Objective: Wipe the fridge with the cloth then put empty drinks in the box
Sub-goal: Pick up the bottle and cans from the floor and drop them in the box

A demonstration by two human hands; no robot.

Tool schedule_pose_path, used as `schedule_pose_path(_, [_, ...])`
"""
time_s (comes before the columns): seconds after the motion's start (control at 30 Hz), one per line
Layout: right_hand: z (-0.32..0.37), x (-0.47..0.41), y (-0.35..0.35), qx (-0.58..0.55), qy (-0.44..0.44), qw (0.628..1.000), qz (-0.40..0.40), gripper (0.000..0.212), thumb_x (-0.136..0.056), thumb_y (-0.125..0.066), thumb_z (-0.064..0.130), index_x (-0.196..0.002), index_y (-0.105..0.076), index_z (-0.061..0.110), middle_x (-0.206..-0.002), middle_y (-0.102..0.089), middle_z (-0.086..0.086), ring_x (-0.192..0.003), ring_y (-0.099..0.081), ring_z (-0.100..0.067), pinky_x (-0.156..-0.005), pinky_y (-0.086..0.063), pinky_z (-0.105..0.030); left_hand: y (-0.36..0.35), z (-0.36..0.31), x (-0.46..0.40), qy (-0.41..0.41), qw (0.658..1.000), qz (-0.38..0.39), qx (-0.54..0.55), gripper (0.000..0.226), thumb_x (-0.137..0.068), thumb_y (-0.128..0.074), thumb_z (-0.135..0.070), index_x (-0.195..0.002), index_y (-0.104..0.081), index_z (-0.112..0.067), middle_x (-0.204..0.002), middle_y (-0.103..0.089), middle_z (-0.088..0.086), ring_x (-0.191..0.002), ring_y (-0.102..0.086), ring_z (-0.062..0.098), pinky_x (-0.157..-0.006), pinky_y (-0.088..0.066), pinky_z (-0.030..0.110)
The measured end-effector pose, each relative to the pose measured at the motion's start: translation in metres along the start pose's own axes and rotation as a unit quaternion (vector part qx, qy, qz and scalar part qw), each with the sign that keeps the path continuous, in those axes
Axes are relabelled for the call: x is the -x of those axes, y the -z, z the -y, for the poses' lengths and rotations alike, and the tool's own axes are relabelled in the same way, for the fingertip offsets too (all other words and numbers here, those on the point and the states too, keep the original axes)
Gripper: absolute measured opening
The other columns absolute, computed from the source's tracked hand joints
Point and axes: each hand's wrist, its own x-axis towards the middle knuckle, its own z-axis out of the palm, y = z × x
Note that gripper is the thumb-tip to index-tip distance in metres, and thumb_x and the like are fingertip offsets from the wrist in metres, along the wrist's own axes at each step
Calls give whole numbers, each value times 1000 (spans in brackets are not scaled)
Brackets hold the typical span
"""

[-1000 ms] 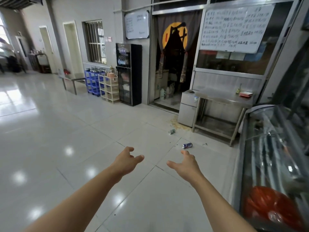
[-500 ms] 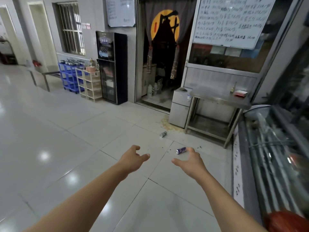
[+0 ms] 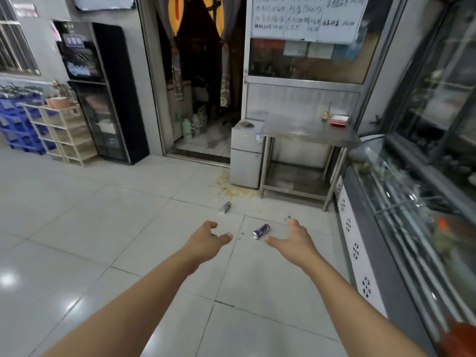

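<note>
A small white fridge (image 3: pixel 246 155) stands ahead by the doorway, with a crumpled grey cloth (image 3: pixel 246 123) lying on its top. On the floor tiles lie a blue drink can (image 3: pixel 261 231) and, farther off, a grey can (image 3: pixel 225 206), both on their sides. My left hand (image 3: pixel 206 240) and my right hand (image 3: pixel 296 240) reach forward above the floor, fingers loose and holding nothing. The blue can lies between them, beyond the fingertips. No box is in view.
A steel table (image 3: pixel 309 130) stands right of the fridge, carrying a red-and-white item (image 3: pixel 339 119). A glass display counter (image 3: pixel 412 215) runs along the right. A yellowish spill (image 3: pixel 233 188) marks the floor near the fridge. A black cabinet (image 3: pixel 103 94) and shelf racks (image 3: pixel 61 132) line the left wall.
The view has moved forward and turned right; the fridge, table and cans appear nearer. Both hands stay outstretched and empty.
</note>
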Motion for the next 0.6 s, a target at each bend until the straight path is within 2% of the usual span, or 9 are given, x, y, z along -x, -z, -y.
schedule_pose_path(0.1, [7,-76,-6,-18,-5,1000,-1,82,-82,-66,41,-147,-21,16,-143,-30,-6,-122,-41,-21,-90,-37,-27,2,-17,-70,5,1000,8,-8,64,-89,-59,-41,-141,-32,-16,-128,-53,8,-116,-52,23,-99,-40,33])
schedule_pose_path(0.2, [18,-152,-6,-17,-13,1000,2,84,-82,-67,41,-147,-20,15,-148,-26,-8,-131,-36,-24,-98,-35,-31,7,-37,-138,22,1000,15,-12,66,-88,-59,-42,-142,-31,-17,-130,-52,9,-118,-51,23,-103,-39,36])
schedule_pose_path(0.4, [43,-276,-11,-6,-22,1000,14,85,-83,-66,42,-147,-18,14,-150,-25,-8,-133,-35,-26,-98,-36,-32,23,-71,-257,36,999,12,-4,63,-89,-58,-41,-141,-31,-17,-131,-53,10,-119,-51,24,-98,-38,34])
schedule_pose_path(0.43, [47,-293,-12,-3,-24,1000,13,84,-83,-66,42,-147,-18,14,-150,-25,-8,-132,-36,-26,-94,-39,-31,26,-75,-275,39,999,13,-2,64,-89,-58,-41,-141,-31,-17,-131,-53,10,-119,-51,25,-97,-38,34])
schedule_pose_path(0.47, [52,-311,-14,1,-26,1000,10,84,-84,-65,41,-147,-18,14,-150,-25,-8,-130,-38,-25,-86,-44,-27,29,-79,-295,40,999,13,-1,63,-89,-58,-41,-141,-31,-17,-130,-53,10,-118,-50,25,-96,-38,34])
schedule_pose_path(0.53, [61,-346,-17,1,-33,999,5,82,-85,-65,40,-147,-18,15,-149,-26,-7,-124,-43,-23,-64,-42,-18,36,-86,-335,38,999,15,-1,63,-89,-58,-42,-141,-32,-18,-129,-54,10,-118,-50,26,-94,-37,33])
schedule_pose_path(0.57, [64,-363,-20,2,-38,999,2,82,-84,-65,40,-147,-18,15,-148,-26,-7,-124,-43,-23,-65,-42,-17,39,-90,-355,34,999,18,-4,63,-89,-58,-42,-141,-32,-18,-130,-53,10,-118,-50,26,-93,-38,33])
schedule_pose_path(0.6, [67,-380,-23,5,-43,999,-2,83,-84,-66,41,-147,-18,15,-148,-26,-8,-125,-43,-24,-72,-41,-20,42,-94,-376,27,999,23,-9,62,-89,-58,-42,-141,-32,-18,-131,-52,11,-118,-50,26,-91,-38,32])
